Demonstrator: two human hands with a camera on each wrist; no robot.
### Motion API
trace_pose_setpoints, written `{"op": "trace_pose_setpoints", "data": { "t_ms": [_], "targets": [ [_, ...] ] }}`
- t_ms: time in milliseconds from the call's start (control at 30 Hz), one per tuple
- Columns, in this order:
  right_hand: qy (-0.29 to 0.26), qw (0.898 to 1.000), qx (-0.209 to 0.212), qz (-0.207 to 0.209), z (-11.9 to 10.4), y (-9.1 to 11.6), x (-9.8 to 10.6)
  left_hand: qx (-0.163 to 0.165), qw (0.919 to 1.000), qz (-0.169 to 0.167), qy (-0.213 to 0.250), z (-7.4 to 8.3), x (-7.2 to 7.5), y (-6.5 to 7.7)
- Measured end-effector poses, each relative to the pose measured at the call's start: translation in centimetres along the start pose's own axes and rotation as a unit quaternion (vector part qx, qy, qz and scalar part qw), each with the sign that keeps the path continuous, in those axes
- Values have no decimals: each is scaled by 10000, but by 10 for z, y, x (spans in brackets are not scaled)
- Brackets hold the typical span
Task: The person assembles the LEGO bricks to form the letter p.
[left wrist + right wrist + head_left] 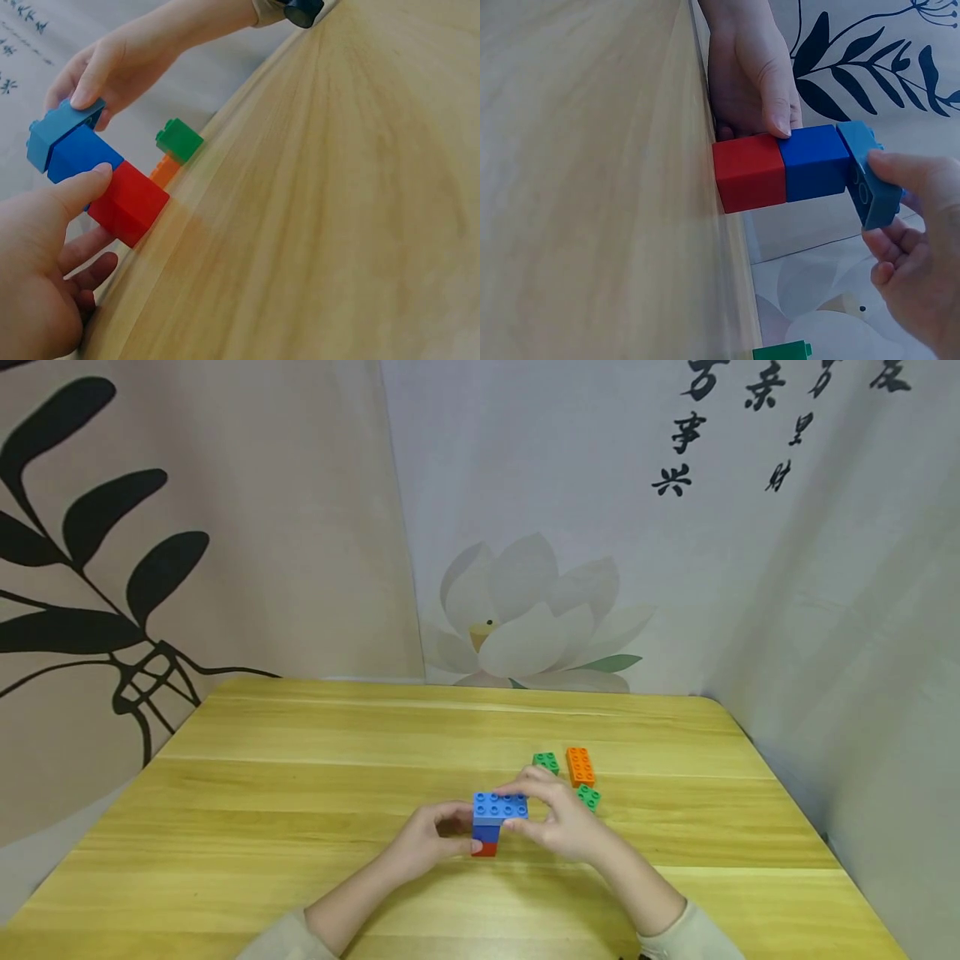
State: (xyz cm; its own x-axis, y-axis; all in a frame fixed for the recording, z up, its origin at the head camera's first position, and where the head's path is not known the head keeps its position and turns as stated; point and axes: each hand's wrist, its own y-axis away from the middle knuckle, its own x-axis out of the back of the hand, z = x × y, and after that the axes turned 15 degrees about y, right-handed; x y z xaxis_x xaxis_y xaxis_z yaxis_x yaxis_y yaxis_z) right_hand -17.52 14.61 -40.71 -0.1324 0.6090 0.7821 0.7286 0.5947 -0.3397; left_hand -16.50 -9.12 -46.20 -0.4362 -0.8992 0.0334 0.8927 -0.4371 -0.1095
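Observation:
A small tower stands on the wooden table: a red brick (751,174) at the bottom, a dark blue brick (816,163) above it and a long light blue brick (499,808) on top. My left hand (426,845) holds the lower part from the left, its thumb near the seam between red and dark blue. From the right, my right hand (558,817) pinches the light blue brick between thumb and fingers. That brick overhangs the dark blue one on the right and looks slightly tilted against it in the right wrist view, with open underside showing.
Beyond my right hand lie an orange brick (581,767) and two green bricks, one behind the hand (546,762) and a nearer green brick (589,797). The wooden table (300,760) reaches back to a printed curtain (315,527).

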Motion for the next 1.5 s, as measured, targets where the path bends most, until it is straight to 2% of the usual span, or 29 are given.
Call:
{"op": "trace_pose_setpoints", "data": {
  "t_ms": [267,433,733,1133,1333,1500],
  "targets": [
    [73,9997,-198,-133,-8,-2,4,-18,10000,-80,-46,-1,2,0],
    [47,9998,-152,-118,-16,-3,8,-7,9999,-82,-129,0,2,-1],
    [162,9993,-158,-304,-5,-2,5,15,9999,-52,-130,-2,1,-1],
    [298,9979,-136,-557,-6,-7,10,19,9998,-84,179,-3,2,-2],
    [363,9982,-212,-436,-4,-3,8,54,10000,-42,-40,-4,2,-3],
    [577,9977,-272,-229,-2,2,3,24,10000,0,48,-3,1,-2]
  ]
}}
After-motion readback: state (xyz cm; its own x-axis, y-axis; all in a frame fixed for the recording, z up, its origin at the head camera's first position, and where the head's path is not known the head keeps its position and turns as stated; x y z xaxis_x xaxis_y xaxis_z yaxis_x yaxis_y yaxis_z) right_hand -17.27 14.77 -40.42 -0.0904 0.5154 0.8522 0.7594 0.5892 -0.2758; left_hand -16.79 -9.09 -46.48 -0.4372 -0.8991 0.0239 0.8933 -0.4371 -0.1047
